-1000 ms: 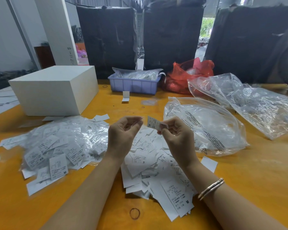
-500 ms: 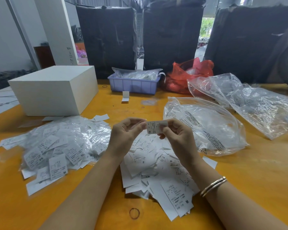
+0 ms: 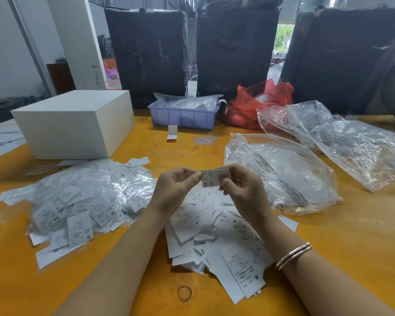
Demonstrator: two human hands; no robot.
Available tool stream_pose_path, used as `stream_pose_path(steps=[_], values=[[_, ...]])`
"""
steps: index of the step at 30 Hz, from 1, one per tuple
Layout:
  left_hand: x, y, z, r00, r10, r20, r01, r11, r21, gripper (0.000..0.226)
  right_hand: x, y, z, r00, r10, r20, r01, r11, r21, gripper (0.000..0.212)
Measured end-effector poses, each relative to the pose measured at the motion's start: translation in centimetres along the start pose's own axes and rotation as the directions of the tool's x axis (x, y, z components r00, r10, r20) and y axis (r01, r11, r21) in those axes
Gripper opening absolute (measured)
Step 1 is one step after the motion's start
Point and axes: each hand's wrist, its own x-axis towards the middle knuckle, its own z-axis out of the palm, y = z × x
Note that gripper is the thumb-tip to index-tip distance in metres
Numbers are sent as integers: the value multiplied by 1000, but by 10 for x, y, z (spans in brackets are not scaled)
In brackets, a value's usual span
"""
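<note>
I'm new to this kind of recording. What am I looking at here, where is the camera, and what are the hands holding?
There is no machine here: these are a person's two bare hands, filmed by one wide-angle camera worn on the head, looking forward and down. The left hand and right hand together pinch a small white size label marked XL above the orange table. Under them lies a heap of loose labels; to the left, a pile of labels in clear sleeves. Further back stand a white box, a lilac tray and a red bag; a clear zip bag lies on the right, a rubber band near the front.
</note>
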Motion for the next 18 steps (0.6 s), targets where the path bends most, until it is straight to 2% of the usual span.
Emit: stream_pose_path(steps=[3, 8, 14, 18], values=[[0, -1, -1, 1000, -5, 15, 5, 1000, 0, 11, 0, -1, -1, 1000, -10, -30, 9, 999, -46, 31], [-1, 0, 0, 1000, 16, 8, -16, 1000, 2, 7, 1, -1, -3, 995, 79, 66, -78, 997, -14, 35], [-2, 2, 2, 1000, 16, 8, -16, 998, 59, 11, 2, 2, -4, 983, 168, 77, -180, 966, 186, 29], [-2, 2, 2, 1000, 11, 21, -12, 999, 48, 11, 0, 2, -2, 977, 147, 157, -166, 979, 116, 33]])
